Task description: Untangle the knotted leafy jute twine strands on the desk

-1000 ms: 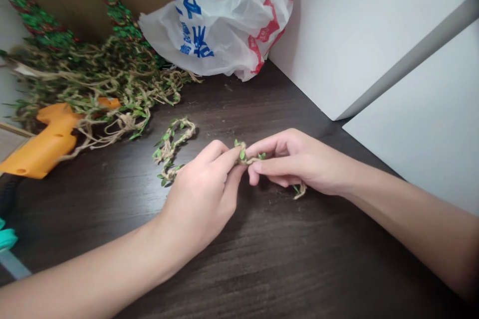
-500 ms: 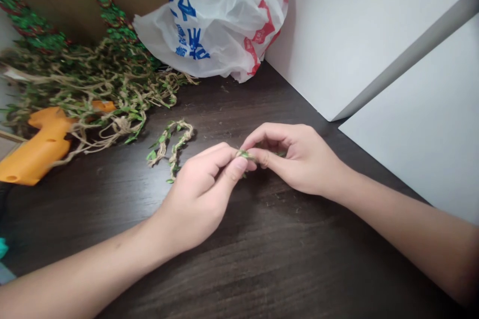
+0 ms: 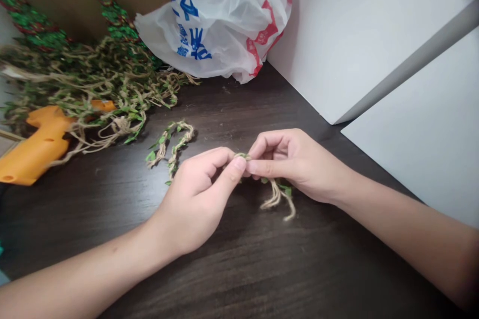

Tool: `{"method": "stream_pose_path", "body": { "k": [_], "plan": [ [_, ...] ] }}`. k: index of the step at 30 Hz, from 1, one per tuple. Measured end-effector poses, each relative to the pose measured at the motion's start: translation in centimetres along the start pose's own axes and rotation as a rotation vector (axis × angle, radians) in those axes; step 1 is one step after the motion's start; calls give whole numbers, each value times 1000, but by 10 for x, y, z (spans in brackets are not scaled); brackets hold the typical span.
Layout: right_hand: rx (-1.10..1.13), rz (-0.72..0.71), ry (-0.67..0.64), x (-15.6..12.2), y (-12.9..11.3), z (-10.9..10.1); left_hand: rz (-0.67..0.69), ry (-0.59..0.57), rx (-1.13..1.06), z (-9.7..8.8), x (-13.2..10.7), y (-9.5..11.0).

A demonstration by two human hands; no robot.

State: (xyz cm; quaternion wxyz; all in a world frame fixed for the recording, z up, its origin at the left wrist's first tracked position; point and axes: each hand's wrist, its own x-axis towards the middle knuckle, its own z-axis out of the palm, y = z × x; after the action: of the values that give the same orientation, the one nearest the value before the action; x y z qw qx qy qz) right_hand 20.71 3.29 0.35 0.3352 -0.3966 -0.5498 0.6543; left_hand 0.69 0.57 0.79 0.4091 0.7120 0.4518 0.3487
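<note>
Both of my hands meet over the dark wooden table (image 3: 262,269), pinching one short piece of jute twine with small green leaves (image 3: 277,197). My left hand (image 3: 198,199) grips it between thumb and forefinger. My right hand (image 3: 295,162) pinches the same piece from the other side, fingertips touching the left ones. Two frayed twine ends hang below my right hand onto the table. The piece runs on behind my left hand as a leafy loop (image 3: 170,142) lying flat on the table.
A heap of leafy twine (image 3: 86,84) lies at the back left, partly over an orange glue gun (image 3: 33,147). A white plastic bag with blue and red print (image 3: 220,15) sits against a cardboard box. White panels (image 3: 374,45) wall in the right side.
The twine ends have come out below my right hand and hang on the table. Both hands stayed pinched together in about the same spot, shifting slightly.
</note>
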Motion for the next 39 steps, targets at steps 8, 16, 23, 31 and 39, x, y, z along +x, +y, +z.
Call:
{"method": "stream_pose_path", "body": {
  "k": [8,16,23,31,39],
  "plan": [
    [-320,-193,101,-5,-5,10,-87,111,9,3,-6,-3],
    [-182,-15,100,-4,-3,8,-38,141,15,3,-2,-3],
    [-469,-255,131,-7,8,9,-89,113,41,4,-1,-8],
    [-654,-475,133,-10,7,8,-148,129,-82,3,1,-8],
    [-652,-478,178,-9,6,11,-245,156,-158,1,2,-3]
  ]
}}
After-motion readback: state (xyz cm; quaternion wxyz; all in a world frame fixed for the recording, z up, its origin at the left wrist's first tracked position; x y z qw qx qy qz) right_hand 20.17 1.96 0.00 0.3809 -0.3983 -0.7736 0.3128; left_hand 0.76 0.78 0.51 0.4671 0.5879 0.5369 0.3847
